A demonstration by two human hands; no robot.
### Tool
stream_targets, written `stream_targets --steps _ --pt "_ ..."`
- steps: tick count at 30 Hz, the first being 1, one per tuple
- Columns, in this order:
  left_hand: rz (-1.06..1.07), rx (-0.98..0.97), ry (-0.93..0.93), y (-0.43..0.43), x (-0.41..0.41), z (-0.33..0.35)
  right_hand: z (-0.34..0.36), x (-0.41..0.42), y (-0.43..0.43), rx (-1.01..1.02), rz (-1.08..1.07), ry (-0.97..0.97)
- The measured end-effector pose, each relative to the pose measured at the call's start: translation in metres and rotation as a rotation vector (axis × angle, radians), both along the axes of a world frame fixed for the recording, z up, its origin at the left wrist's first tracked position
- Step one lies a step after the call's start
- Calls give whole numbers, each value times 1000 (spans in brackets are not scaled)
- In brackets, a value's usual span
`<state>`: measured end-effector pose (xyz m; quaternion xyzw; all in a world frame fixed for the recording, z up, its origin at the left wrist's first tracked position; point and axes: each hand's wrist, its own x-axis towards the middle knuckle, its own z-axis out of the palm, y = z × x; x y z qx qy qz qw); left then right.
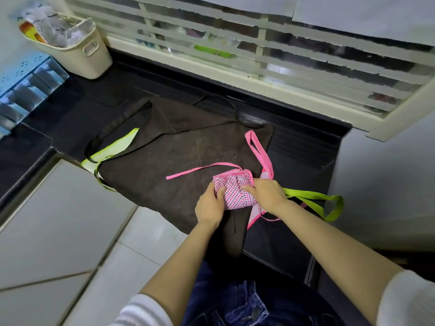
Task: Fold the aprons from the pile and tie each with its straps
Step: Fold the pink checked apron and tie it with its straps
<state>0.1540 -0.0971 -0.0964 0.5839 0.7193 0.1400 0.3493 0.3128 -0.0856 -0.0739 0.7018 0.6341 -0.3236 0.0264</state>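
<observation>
Pink checked apron is folded down to a small bundle. It lies on the brown apron spread over the dark tabletop, toward that cloth's 5 o'clock corner. Left hand grasps the bundle's 9 o'clock edge, fingers curled into the cloth. Right hand clamps the 3 o'clock side, thumb on top. One pink strap trails loose toward 9 o'clock, and a green strap loops out at 3 o'clock. Cream bin stands off at 11 o'clock.

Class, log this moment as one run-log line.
step: folding | left hand: grips pink checked apron | right hand: grips apron | pink strap: loose
</observation>
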Motion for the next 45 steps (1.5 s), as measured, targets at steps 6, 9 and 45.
stream_targets --steps 6,9,45 --pt "69 -62 -33 13 7 0 -1 -5 12 -93 -27 -39" --pt "136 -44 -108 12 7 3 -3 -5 14 -109 -47 -32" --pt "-483 -124 88 25 3 9 3 -25 -63 53 105 1"
